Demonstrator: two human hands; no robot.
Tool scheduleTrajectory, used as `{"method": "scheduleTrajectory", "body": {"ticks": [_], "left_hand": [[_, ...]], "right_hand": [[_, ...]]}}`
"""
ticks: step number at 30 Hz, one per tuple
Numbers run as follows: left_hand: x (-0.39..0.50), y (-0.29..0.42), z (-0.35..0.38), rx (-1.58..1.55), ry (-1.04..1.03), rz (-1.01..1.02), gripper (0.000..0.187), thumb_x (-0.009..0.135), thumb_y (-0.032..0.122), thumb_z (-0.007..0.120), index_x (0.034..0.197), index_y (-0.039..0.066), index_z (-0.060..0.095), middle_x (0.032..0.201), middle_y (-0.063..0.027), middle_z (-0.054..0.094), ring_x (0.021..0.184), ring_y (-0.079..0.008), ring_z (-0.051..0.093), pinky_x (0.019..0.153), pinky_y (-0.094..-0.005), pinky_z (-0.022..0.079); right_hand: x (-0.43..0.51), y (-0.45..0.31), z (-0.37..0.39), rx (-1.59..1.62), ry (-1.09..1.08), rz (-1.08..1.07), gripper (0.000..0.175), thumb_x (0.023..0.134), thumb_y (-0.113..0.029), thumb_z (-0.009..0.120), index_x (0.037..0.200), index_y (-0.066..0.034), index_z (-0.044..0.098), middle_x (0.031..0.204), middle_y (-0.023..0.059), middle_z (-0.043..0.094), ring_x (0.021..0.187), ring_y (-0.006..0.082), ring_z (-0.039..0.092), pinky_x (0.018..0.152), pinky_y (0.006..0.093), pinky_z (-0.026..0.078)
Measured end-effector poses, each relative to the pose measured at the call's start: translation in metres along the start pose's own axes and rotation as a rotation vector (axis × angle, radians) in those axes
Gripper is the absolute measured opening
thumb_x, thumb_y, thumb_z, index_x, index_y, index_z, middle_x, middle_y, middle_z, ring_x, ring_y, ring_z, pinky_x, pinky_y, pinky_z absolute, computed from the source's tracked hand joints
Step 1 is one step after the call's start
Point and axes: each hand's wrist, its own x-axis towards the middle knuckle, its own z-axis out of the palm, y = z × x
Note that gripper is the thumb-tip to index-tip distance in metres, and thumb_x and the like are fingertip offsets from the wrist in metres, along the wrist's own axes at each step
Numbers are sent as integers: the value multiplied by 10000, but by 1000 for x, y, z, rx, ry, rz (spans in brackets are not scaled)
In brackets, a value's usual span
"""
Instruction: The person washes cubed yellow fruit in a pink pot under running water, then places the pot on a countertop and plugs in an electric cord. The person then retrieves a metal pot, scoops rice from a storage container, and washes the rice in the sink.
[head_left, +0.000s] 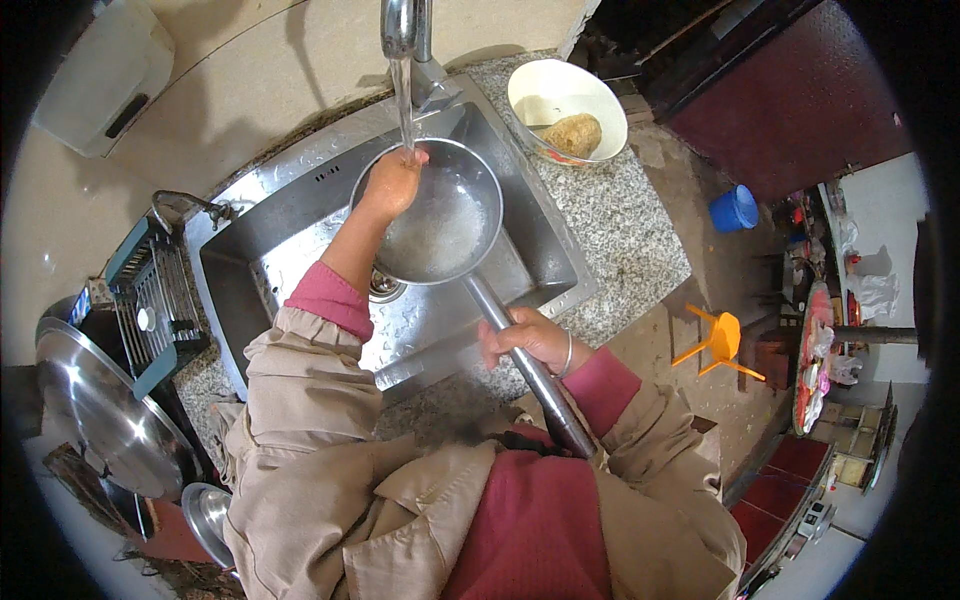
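A large metal ladle (450, 225) with a long tubular handle is held over a stainless steel sink (315, 225). My right hand (529, 341) is around the handle, its fingertips slightly blurred. Wet and bent, my left hand (394, 180) lies over the left rim of the bowl, fingertips by the running stream. Whether those fingers grip the rim or rest on it is hidden. Water (403, 105) falls from the chrome faucet (399, 30) onto the hand and into the bowl, where some shallow water shows. Part of the sink drain (386, 286) is visible beneath the ladle.
On the granite counter (615, 217) stands a cream bowl (544, 82) with a tan fibrous scrubber (574, 136). Left of the sink are a dish rack (154, 307) and a big steel basin (105, 405). A blue bucket (733, 208) and orange stool (722, 341) stand on the floor.
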Motion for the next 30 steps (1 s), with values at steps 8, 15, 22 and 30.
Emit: {"method": "scheduleTrajectory", "body": {"ticks": [8,15,22,30], "left_hand": [[-6,10,0,-386,-163,29,232,801,30,354,931,-26,538,808,-96,578,659,-136,514,646,-224,421],[-6,18,-12,-382,-111,-51,167,769,15,407,797,-30,566,735,-75,580,653,-136,547,619,-237,443],[-3,15,-22,-12,-46,130,134,775,102,491,833,3,559,683,-29,549,583,-85,497,515,-210,404],[36,45,-39,540,193,335,378,796,408,426,924,79,560,763,-145,583,702,-291,566,628,-362,438]], "right_hand": [[-5,-4,2,42,75,20,182,676,-86,511,833,1,480,666,91,545,637,162,536,644,267,405],[-6,-2,0,23,55,3,171,700,-109,514,830,-7,474,670,104,556,636,169,548,643,265,419],[-9,-3,1,36,69,21,178,696,-112,513,831,-4,471,667,106,554,634,169,547,646,265,422],[-19,-2,2,23,50,17,183,697,-120,507,830,0,465,666,96,554,631,162,542,623,254,416]]}}
